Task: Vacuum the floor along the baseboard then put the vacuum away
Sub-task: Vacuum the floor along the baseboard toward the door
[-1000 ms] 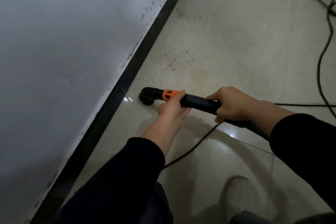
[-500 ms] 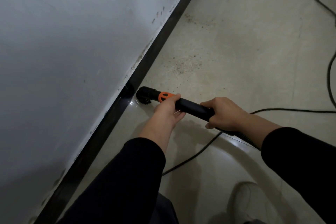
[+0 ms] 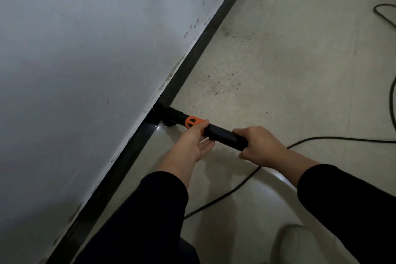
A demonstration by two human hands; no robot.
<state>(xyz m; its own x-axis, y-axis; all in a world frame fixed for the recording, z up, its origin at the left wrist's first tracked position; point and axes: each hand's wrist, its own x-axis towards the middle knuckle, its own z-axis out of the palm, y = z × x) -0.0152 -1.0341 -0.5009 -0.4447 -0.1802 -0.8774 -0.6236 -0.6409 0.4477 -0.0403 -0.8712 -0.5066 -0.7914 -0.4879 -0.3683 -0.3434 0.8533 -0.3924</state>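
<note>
A black vacuum wand (image 3: 222, 135) with an orange collar (image 3: 192, 121) lies low over the floor. Its black nozzle (image 3: 171, 117) touches the dark baseboard (image 3: 203, 47) where wall meets floor. My left hand (image 3: 192, 141) holds the wand just behind the orange collar, thumb on top and fingers under it. My right hand (image 3: 259, 146) grips the wand further back, fingers curled round it. A patch of dark crumbs (image 3: 220, 85) lies on the floor beyond the nozzle, near the baseboard.
A black power cord (image 3: 321, 140) runs across the pale floor from the right and passes under my right arm. Another loop of cord (image 3: 383, 14) lies at the far right. A pale shoe (image 3: 300, 244) shows at the bottom. The grey wall (image 3: 85, 60) fills the left.
The nozzle has moved left from open floor up against the baseboard. Both hands kept their hold and moved with it.
</note>
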